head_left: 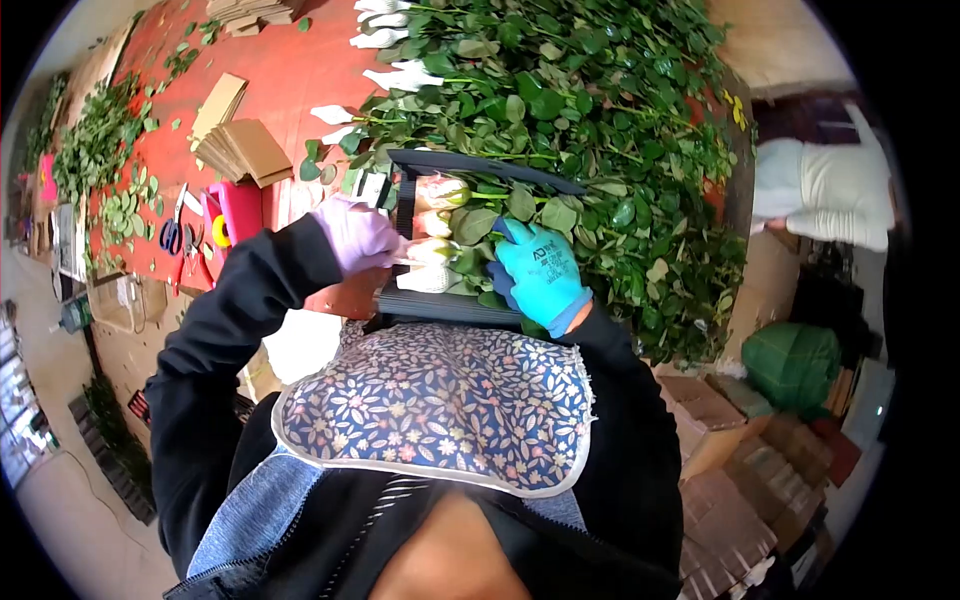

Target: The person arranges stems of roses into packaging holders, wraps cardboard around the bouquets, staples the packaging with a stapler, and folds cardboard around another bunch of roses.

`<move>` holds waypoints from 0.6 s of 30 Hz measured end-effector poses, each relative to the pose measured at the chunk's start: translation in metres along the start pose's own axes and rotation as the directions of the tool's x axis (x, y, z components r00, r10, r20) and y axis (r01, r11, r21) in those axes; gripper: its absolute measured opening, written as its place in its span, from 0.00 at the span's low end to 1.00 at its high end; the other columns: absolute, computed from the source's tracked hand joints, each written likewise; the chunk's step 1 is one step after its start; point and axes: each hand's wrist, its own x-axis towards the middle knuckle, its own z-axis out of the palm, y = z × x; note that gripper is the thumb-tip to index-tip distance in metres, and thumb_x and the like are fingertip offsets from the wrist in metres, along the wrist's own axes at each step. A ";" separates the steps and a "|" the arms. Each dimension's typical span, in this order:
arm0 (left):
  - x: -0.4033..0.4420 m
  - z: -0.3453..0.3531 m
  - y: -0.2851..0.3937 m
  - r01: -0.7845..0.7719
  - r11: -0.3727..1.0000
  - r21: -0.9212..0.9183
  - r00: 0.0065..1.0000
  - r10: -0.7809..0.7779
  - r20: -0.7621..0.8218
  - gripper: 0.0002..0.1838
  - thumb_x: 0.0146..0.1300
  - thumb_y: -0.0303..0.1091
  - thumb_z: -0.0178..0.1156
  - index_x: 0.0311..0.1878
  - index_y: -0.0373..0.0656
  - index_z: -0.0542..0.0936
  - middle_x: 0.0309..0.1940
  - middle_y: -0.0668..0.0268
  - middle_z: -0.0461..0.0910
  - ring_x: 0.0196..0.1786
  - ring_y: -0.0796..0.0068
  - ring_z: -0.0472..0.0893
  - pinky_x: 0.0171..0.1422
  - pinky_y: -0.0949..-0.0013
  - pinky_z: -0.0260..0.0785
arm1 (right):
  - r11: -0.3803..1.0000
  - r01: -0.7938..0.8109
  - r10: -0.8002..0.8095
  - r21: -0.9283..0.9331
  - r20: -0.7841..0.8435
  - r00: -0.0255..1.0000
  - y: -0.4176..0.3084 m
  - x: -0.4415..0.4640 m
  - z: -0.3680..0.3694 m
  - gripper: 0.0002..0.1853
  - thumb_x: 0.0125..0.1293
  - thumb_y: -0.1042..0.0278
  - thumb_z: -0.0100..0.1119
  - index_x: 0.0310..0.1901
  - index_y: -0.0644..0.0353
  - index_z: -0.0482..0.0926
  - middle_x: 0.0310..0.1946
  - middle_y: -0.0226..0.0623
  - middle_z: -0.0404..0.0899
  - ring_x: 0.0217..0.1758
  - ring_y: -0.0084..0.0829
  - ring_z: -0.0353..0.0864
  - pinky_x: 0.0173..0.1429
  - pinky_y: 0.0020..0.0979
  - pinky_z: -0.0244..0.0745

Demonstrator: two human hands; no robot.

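My left hand (357,237), in a thin purple glove, is closed with its fingertips pinched at the tip of a pale rose bud (432,249). My right hand (540,274), in a blue rubber-coated glove, curls over the rose stems just behind the heads; the stems inside its grip are mostly hidden. Between my hands is a black rack (450,309) with raised side rails. A row of rose heads lies in it: pinkish-cream buds (440,192) farther away and one covered by a white net sleeve (424,279) nearest me.
Many leafy rose stems (590,110) cover the right of the red table (300,60), some with white-netted heads (405,77). Folded cardboard pieces (245,150), scissors (172,236), red-handled pliers (192,262) and a pink box (232,207) lie left. Another person (825,190) stands at right, near cardboard boxes (705,415).
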 end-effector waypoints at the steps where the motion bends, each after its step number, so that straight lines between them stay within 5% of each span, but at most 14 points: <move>1: -0.013 0.005 -0.006 0.159 0.983 0.093 0.976 -0.170 0.134 0.08 0.55 0.43 0.63 0.30 0.51 0.79 0.28 0.67 0.79 0.32 0.62 0.81 0.33 0.59 0.73 | 1.000 -0.016 0.016 -0.022 0.014 1.000 -0.002 0.000 0.000 0.09 0.52 0.63 0.63 0.31 0.57 0.77 0.51 0.41 0.77 0.42 0.44 0.79 0.43 0.46 0.72; 3: -0.042 0.015 -0.021 0.327 0.921 0.210 0.888 -0.375 0.266 0.11 0.55 0.43 0.62 0.28 0.47 0.79 0.28 0.65 0.80 0.35 0.59 0.81 0.35 0.57 0.73 | 1.000 0.017 -0.017 -0.002 0.013 1.000 -0.005 0.002 -0.008 0.09 0.53 0.62 0.63 0.31 0.57 0.77 0.53 0.42 0.77 0.42 0.44 0.79 0.43 0.46 0.72; 4: -0.058 0.014 -0.023 0.372 0.927 -0.050 0.915 -0.357 0.190 0.11 0.56 0.40 0.65 0.27 0.44 0.78 0.27 0.63 0.79 0.33 0.57 0.80 0.36 0.58 0.73 | 1.000 0.023 -0.023 0.016 -0.001 1.000 -0.005 0.003 -0.014 0.09 0.54 0.62 0.63 0.31 0.57 0.77 0.54 0.43 0.76 0.41 0.45 0.79 0.43 0.46 0.73; 6: -0.064 0.033 -0.026 0.037 0.844 -0.535 0.960 -0.180 -0.217 0.10 0.56 0.31 0.67 0.25 0.42 0.75 0.27 0.64 0.78 0.30 0.63 0.78 0.35 0.63 0.70 | 0.999 0.046 -0.047 0.010 0.057 0.997 -0.002 0.000 -0.020 0.11 0.57 0.60 0.63 0.38 0.56 0.78 0.54 0.45 0.76 0.43 0.46 0.79 0.44 0.46 0.73; 8: -0.056 0.039 -0.003 0.184 0.562 -0.807 0.904 -0.419 -0.085 0.10 0.56 0.24 0.66 0.26 0.41 0.73 0.26 0.66 0.78 0.30 0.73 0.76 0.35 0.69 0.68 | 0.992 0.018 -0.033 0.124 0.123 0.992 -0.001 0.000 -0.031 0.16 0.59 0.59 0.62 0.48 0.53 0.78 0.56 0.45 0.75 0.44 0.46 0.79 0.46 0.47 0.74; 9: -0.052 0.038 0.009 0.270 0.483 -0.833 0.876 -0.482 0.005 0.08 0.57 0.25 0.64 0.28 0.42 0.73 0.26 0.66 0.79 0.31 0.79 0.75 0.36 0.73 0.67 | 0.992 0.030 -0.046 0.122 0.124 0.991 -0.006 0.000 -0.043 0.21 0.61 0.59 0.61 0.56 0.51 0.76 0.57 0.45 0.75 0.46 0.45 0.79 0.47 0.46 0.74; 10: -0.042 0.034 0.015 0.249 0.637 -0.730 0.898 -0.434 -0.072 0.07 0.59 0.26 0.63 0.31 0.42 0.73 0.25 0.66 0.80 0.30 0.77 0.77 0.36 0.72 0.69 | 0.993 0.040 -0.055 0.109 0.141 0.989 -0.012 0.000 -0.059 0.21 0.61 0.59 0.61 0.56 0.51 0.76 0.57 0.45 0.75 0.46 0.45 0.79 0.47 0.46 0.74; 12: -0.026 0.033 0.031 0.293 0.642 -0.708 0.877 -0.476 -0.068 0.08 0.62 0.32 0.64 0.34 0.42 0.75 0.24 0.64 0.80 0.29 0.72 0.81 0.35 0.68 0.72 | 0.991 0.133 -0.132 -0.022 0.047 0.990 -0.030 0.004 -0.089 0.21 0.61 0.59 0.60 0.57 0.50 0.76 0.54 0.43 0.76 0.44 0.43 0.80 0.45 0.42 0.74; 14: -0.016 0.026 0.037 0.366 0.772 -0.519 0.901 -0.433 -0.009 0.16 0.65 0.50 0.62 0.37 0.45 0.80 0.25 0.60 0.81 0.30 0.58 0.82 0.36 0.60 0.73 | 0.991 0.113 -0.091 -0.070 0.256 0.962 -0.049 0.009 -0.099 0.18 0.61 0.62 0.59 0.54 0.49 0.77 0.39 0.32 0.79 0.38 0.37 0.80 0.43 0.38 0.72; 16: -0.008 0.024 0.038 0.408 0.781 -0.473 0.908 -0.401 0.120 0.14 0.64 0.48 0.62 0.35 0.46 0.81 0.27 0.62 0.81 0.33 0.58 0.82 0.37 0.59 0.72 | 0.968 0.244 -0.231 -0.061 0.168 0.958 -0.054 0.011 -0.086 0.13 0.62 0.62 0.58 0.48 0.52 0.77 0.30 0.32 0.79 0.32 0.37 0.81 0.38 0.41 0.72; 18: -0.005 0.029 0.036 0.332 0.841 -0.428 0.939 -0.338 0.064 0.12 0.63 0.45 0.63 0.33 0.47 0.81 0.27 0.63 0.80 0.34 0.58 0.81 0.38 0.59 0.72 | 0.977 0.196 -0.173 -0.085 0.222 0.960 -0.049 0.021 -0.057 0.09 0.62 0.61 0.58 0.42 0.53 0.78 0.25 0.35 0.80 0.28 0.39 0.81 0.34 0.43 0.72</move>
